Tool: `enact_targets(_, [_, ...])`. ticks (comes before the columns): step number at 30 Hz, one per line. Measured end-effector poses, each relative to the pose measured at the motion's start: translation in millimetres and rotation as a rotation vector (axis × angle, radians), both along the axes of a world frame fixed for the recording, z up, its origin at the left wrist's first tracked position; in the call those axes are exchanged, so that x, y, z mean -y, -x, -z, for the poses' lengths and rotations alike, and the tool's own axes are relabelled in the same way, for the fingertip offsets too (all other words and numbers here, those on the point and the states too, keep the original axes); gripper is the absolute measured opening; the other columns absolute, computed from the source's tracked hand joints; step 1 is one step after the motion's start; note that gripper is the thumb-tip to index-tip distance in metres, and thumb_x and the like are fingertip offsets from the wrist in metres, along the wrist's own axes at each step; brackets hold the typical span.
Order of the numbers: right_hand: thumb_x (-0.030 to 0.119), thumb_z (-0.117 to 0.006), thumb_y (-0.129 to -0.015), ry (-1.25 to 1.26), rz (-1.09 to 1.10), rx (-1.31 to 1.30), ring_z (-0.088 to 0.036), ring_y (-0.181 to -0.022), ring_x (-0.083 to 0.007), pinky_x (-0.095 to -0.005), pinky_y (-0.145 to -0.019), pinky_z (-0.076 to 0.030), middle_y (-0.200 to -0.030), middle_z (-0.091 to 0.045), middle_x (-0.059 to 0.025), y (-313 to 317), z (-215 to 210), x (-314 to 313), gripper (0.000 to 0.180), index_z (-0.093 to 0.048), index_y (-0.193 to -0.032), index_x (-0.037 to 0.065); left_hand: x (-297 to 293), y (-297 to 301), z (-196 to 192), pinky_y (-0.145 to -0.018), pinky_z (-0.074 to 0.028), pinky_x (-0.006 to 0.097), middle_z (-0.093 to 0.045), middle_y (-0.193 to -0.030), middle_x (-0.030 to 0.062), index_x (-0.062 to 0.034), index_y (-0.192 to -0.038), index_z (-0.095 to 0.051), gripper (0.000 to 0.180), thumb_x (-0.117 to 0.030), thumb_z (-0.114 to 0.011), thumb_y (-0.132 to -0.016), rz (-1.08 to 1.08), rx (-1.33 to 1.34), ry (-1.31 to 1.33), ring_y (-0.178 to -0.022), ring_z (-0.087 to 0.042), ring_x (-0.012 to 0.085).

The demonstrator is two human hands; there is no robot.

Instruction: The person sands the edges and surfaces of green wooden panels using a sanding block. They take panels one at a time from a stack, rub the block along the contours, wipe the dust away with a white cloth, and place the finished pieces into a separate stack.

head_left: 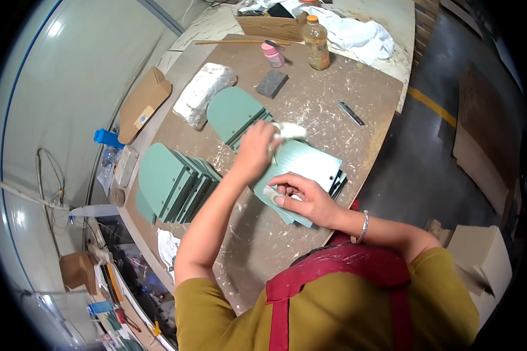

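A wiping step appears to be in hand: the left hand's (256, 149) grip bunches a soft white rag (291, 131) at the far edge of the stacked green panels (310, 162), flat and smooth, on the scuffed brown desk (325, 96). The right hand (307, 202) pinches a pale scrap (271, 193), material unclear. Next likely calls for light, even pressure.

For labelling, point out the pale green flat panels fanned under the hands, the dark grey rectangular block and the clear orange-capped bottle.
Green panels (311, 161), head view: top panel's face.
Grey block (272, 84), head view: top face.
Orange-capped bottle (317, 50), head view: middle of body.
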State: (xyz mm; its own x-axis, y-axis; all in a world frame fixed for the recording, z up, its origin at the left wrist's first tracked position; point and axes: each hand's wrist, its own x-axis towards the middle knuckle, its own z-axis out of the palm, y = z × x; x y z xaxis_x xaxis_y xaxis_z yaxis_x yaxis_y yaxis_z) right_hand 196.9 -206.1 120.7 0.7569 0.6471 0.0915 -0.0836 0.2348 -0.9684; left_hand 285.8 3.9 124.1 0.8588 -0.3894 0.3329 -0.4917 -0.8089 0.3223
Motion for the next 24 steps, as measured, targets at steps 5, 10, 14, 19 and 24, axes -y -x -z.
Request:
enact_targets(5, [0.018,-0.07,-0.094,0.049,0.051,0.141,-0.053,-0.085,-0.0145,-0.0293,-0.081,-0.047,-0.095,-0.054,-0.0051,1.5,2.4,-2.2,0.035,-0.063,-0.125,0.003,15.5,-15.5,-9.3,-0.086,-0.049,0.047,-0.062,-0.106,0.0146,-0.0083,-0.116,-0.064,0.027,-0.021,-0.068,-0.093,0.148,-0.072,0.055,-0.101,-0.06,0.0381])
enact_targets(10, [0.019,-0.07,-0.094,0.071,0.036,0.156,-0.053,-0.084,-0.0154,-0.0295,-0.08,-0.048,-0.096,-0.054,-0.0057,1.2,2.8,-2.3,0.035,-0.063,-0.124,0.004,21.4,-31.6,-11.3,-0.087,-0.049,0.047,-0.061,-0.103,0.0166,-0.0106,-0.11,-0.068,0.021,-0.026,-0.063,-0.098,0.054,-0.279,-0.101,-0.102,-0.06,0.037])
enact_targets(14, [0.021,-0.07,-0.094,0.092,0.053,0.178,-0.055,-0.086,-0.0177,-0.0311,-0.081,-0.048,-0.098,-0.054,-0.0072,2.5,0.7,-1.5,0.035,-0.063,-0.123,0.004,26.7,-40.6,-16.2,-0.087,-0.049,0.046,-0.061,-0.102,0.0158,-0.0072,-0.104,-0.067,0.024,-0.029,-0.058,-0.1,0.472,-0.213,-0.054,-0.101,-0.061,0.0376])
enact_targets(19, [0.021,-0.071,-0.09,0.128,0.035,0.193,-0.056,-0.088,-0.0204,-0.0332,-0.081,-0.048,-0.099,-0.056,-0.0093,5.0,-2.0,-0.8,0.038,-0.063,-0.122,0.003,42.0,-38.3,-16.9,-0.082,-0.05,0.047,-0.063,-0.096,0.0165,-0.0064,-0.1,-0.069,0.02,-0.024,-0.06,-0.098,0.125,-0.111,-0.084,-0.094,-0.061,0.0391])
enact_targets(24, [0.022,-0.071,-0.089,0.156,0.035,0.269,-0.058,-0.089,-0.0231,-0.0359,-0.082,-0.049,-0.1,-0.057,-0.011,4.8,-3.1,-2.2,0.039,-0.063,-0.121,0.002,65.2,-44.4,-24.0,-0.085,-0.051,0.047,-0.065,-0.102,0.0147,-0.0082,-0.106,-0.069,0.027,-0.033,-0.06,-0.1,0.513,-0.393,-0.225,-0.097,-0.063,0.0372])
